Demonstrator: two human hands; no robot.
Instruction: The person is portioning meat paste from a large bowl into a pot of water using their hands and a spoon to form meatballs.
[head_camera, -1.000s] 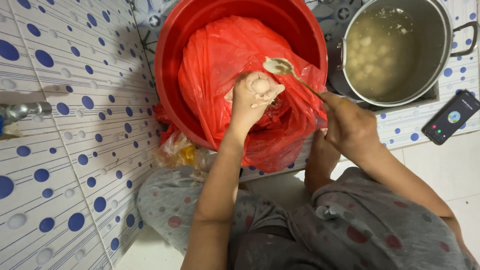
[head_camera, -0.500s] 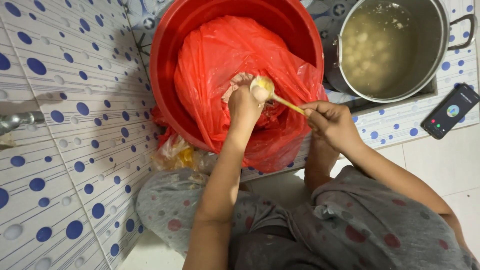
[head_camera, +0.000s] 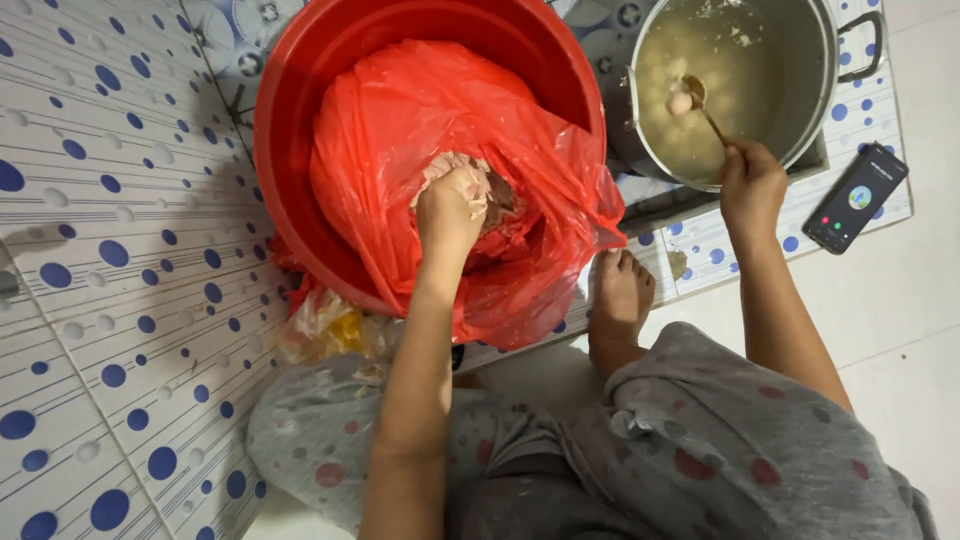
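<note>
The pale pink paste (head_camera: 470, 180) lay in the mouth of the red plastic bag (head_camera: 400, 130) lining the red basin (head_camera: 300, 110), and the left hand (head_camera: 450, 210) was closed around a clump of it near the basin's centre. At two o'clock from there, the right hand (head_camera: 752, 185) gripped a spoon (head_camera: 700, 100) whose bowl carried a paste ball (head_camera: 680, 102) over the cloudy water in the steel pot (head_camera: 800, 90), inside its rim. A phone (head_camera: 857, 197) lay just beside the pot at four o'clock. The bag's edge spilled toward a bare foot (head_camera: 620, 300) at six o'clock.
</note>
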